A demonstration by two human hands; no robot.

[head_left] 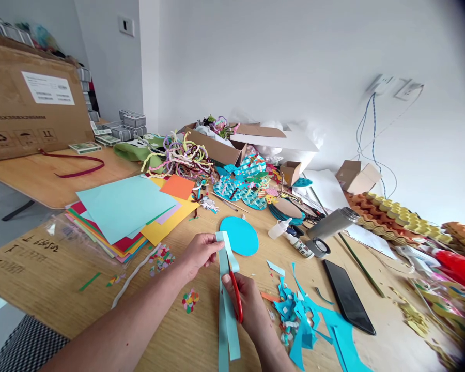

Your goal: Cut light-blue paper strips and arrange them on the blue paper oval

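Between finger and thumb, my left hand (pixel 199 254) pinches the upper end of a pale blue paper strip (pixel 223 315). Red-handled scissors (pixel 237 297) are gripped in my right hand (pixel 248 302), their blades running up along the strip, which is partly split lengthwise. One piece of it curls to the right beside the blades; the long ends hang toward me. Just beyond my hands lies a bright blue paper oval (pixel 240 236) flat on the table. Small coloured paper dots (pixel 190 300) lie near my left forearm.
Blue paper scraps (pixel 300 315) and a black phone (pixel 349 296) lie to the right. A grey bottle (pixel 333 222) and glue bottles (pixel 279 228) stand or lie beyond. Stacked coloured paper (pixel 127 204) is at left, pipe cleaners (pixel 182 157) behind, egg cartons (pixel 395 214) far right.
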